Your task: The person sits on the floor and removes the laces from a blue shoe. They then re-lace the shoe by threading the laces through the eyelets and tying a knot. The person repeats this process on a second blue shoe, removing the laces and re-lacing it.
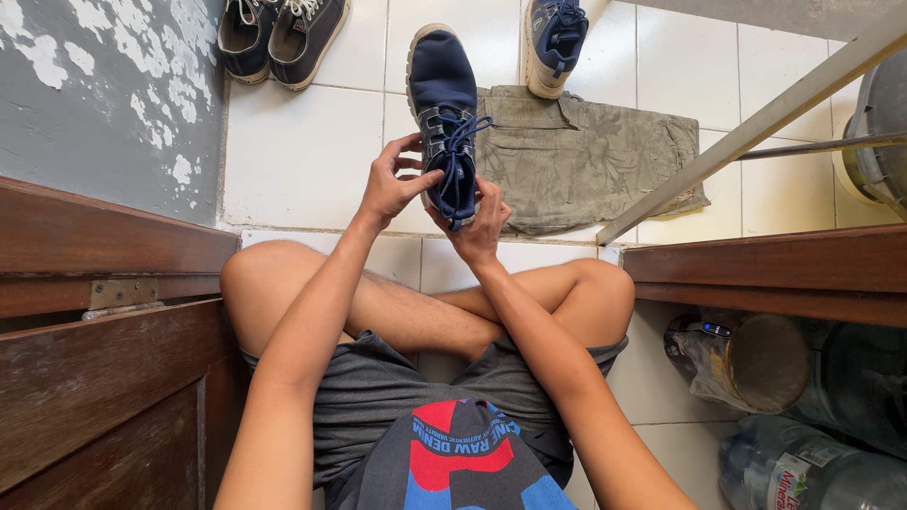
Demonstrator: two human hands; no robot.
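Note:
I sit cross-legged on white floor tiles, holding a navy blue sneaker [441, 90] with blue laces out in front of me, toe pointing away. My right hand [477, 225] grips the shoe at its heel from below. My left hand [392, 181] rests against the shoe's left side, fingers pinching at the blue laces [458, 151] near the tongue. The matching navy sneaker [556, 42] lies on the floor farther away, at the top.
An olive-green pair of shorts [586, 156] lies spread on the tiles behind the shoe. Two dark sneakers [279, 33] stand at top left by a peeling grey wall. Brown wooden door panels [104, 331] flank me. Plastic bottles [803, 463] lie lower right.

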